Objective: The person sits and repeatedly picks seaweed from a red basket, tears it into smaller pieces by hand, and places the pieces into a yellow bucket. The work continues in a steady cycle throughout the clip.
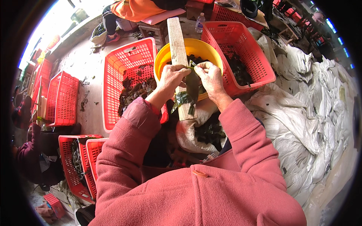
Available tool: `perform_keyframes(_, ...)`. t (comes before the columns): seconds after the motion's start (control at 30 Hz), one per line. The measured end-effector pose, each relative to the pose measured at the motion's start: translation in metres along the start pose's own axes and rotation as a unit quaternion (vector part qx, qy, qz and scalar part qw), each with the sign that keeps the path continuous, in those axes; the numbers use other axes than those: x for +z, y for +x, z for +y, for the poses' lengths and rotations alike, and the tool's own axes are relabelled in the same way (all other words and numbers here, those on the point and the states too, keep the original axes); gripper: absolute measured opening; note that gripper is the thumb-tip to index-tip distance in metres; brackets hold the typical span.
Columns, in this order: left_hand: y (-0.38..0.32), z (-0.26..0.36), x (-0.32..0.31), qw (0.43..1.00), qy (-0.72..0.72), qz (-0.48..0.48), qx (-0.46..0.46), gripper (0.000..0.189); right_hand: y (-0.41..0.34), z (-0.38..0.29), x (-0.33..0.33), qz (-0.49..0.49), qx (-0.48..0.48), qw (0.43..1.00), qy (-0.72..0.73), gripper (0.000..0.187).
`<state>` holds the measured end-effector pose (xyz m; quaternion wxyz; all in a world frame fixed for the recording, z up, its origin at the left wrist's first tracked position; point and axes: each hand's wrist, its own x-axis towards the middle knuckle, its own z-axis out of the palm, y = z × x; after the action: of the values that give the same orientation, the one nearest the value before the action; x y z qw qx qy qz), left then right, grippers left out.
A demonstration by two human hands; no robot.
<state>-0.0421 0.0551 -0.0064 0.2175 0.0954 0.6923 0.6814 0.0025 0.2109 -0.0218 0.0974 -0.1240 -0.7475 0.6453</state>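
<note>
A dark green strip of what looks like seaweed (192,84) hangs over a rough wooden board (177,42). My left hand (173,76) pinches its upper edge. From the other side, my right hand (211,80) grips the same edge between thumb and fingers. A small pale, narrow piece (193,63) shows by my right thumb; whether it is a blade I cannot tell. The board lies across a yellow bucket (216,55) with dark leafy pieces inside. A glossy dark green piece (181,98) rests on the board below my left hand.
Red plastic crates stand left (109,84) and right (264,77) of the bucket, both holding dark seaweed-like pieces. An open white sack (185,138) sits below the board. White sacking (294,118) covers the right side. A plastic bottle (200,22) stands behind. Other people (135,10) sit nearby.
</note>
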Motion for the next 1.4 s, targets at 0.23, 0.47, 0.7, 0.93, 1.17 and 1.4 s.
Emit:
perform_keyframes(0.23, 0.021, -0.01, -0.005, 0.997, 0.007, 0.008, 0.073, 0.02, 0.028, 0.014, 0.009, 0.034, -0.034, 0.998, -0.042, 0.011)
perform_keyframes(0.47, 0.033, -0.022, -0.002, 0.998, -0.031, 0.036, 0.036, 0.014, 0.036, 0.027, 0.011, 0.041, 0.024, 0.997, 0.064, 0.007)
perform_keyframes(0.7, 0.033, -0.024, 0.005, 0.992, -0.107, 0.072, 0.002, 0.016, 0.036, 0.026, 0.014, 0.072, 0.015, 0.991, 0.115, 0.009)
perform_keyframes(0.93, 0.034, -0.026, 0.001, 0.994, -0.094, 0.048, -0.005, 0.021, 0.031, 0.02, 0.005, 0.007, 0.111, 0.973, 0.203, 0.017)
perform_keyframes(1.17, 0.026, -0.02, -0.003, 0.99, -0.139, 0.001, -0.013, 0.023, 0.023, 0.017, 0.004, -0.024, 0.16, 0.938, 0.306, 0.016)
perform_keyframes(1.4, 0.023, -0.015, -0.003, 0.997, -0.077, -0.01, -0.01, 0.02, 0.021, 0.007, 0.005, -0.018, 0.163, 0.932, 0.324, 0.014)
